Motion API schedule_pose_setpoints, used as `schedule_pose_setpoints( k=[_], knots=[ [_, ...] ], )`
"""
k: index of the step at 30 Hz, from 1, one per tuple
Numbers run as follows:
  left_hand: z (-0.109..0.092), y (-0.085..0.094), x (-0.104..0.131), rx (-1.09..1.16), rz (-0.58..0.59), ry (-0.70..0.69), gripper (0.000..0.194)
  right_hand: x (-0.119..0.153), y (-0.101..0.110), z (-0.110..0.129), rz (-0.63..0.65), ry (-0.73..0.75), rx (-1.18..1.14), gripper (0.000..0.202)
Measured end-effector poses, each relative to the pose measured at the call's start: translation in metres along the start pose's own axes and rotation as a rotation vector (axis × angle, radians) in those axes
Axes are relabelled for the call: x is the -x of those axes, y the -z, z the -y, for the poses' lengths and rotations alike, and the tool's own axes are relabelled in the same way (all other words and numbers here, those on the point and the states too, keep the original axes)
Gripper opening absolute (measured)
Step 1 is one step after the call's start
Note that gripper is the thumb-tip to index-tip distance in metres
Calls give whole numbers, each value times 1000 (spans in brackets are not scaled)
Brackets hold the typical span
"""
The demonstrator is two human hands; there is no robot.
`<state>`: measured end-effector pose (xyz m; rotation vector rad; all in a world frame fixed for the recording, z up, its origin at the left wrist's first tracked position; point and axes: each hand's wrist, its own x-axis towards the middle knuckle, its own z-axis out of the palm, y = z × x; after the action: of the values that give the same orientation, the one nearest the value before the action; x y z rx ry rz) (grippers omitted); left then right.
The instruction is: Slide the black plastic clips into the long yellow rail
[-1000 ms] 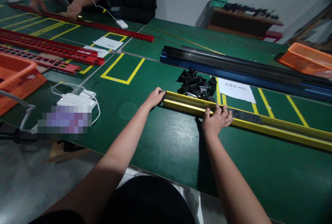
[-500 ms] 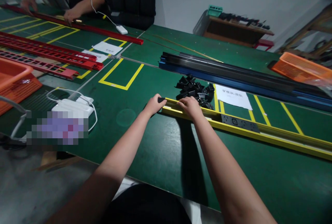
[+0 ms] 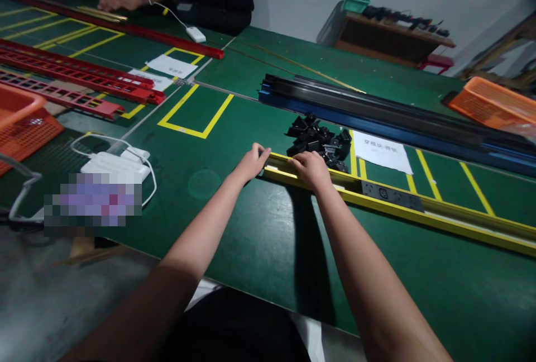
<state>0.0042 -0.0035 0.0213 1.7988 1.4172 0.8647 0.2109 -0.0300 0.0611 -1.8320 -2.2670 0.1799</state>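
Note:
A long yellow channel (image 3: 456,229) lies across the green table, with a black socket module (image 3: 391,195) set inside it. At the channel's left end, my left hand (image 3: 254,162) has its fingers closed around something dark, mostly hidden, at the tip. My right hand (image 3: 312,169) rests a little farther along, its fingers closed on the yellow channel's far wall. Just behind the channel sits a heap of black plastic parts (image 3: 316,138). A white paper label (image 3: 381,151) lies to the right of the heap.
Dark blue and black rails (image 3: 368,110) lie behind the heap. Red rails (image 3: 87,77) and an orange basket (image 3: 25,116) are at left, above a white adapter (image 3: 115,169). Another orange basket (image 3: 494,102) stands right. A person's hand (image 3: 119,1) is across the table.
The view has shifted slightly. The dark piece at my left hand shows less beyond the fingers than before. Across the table, the other person's hands have moved, and gold-coloured strips now show beside them.

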Motion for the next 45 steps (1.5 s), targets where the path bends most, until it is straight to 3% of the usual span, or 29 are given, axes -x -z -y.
schedule_pose_setpoints(
  k=[3, 5, 9, 16, 22, 28, 32, 36, 45],
  knots=[
    [1, -7, -3, 148, -173, 7, 59, 1, 1, 2, -15, -3, 19, 43],
    [4, -9, -6, 295, -205, 10, 62, 2, 2, 3, -17, -8, 41, 48],
    [7, -11, -10, 480, -130, 12, 64, 3, 3, 6, -12, -9, 81, 51],
    [2, -29, -11, 508, 77, -53, 72, 4, 4, 6, -22, 17, 74, 52],
    [11, -17, 6, 450, 276, -218, 112, 5, 4, 1, 8, 27, 1, 49],
    [10, -13, 20, 301, 151, -183, 98, 3, 2, 18, 8, -54, 34, 57],
    [13, -18, 14, 422, 161, -167, 108, -7, -5, 53, 1, -145, 26, 65],
    [17, -18, 10, 489, 156, -159, 117, -22, -14, 70, 100, -312, -44, 64],
    [13, -13, 15, 451, 172, -217, 83, -23, -19, 83, 6, -359, -80, 50]
  ],
)
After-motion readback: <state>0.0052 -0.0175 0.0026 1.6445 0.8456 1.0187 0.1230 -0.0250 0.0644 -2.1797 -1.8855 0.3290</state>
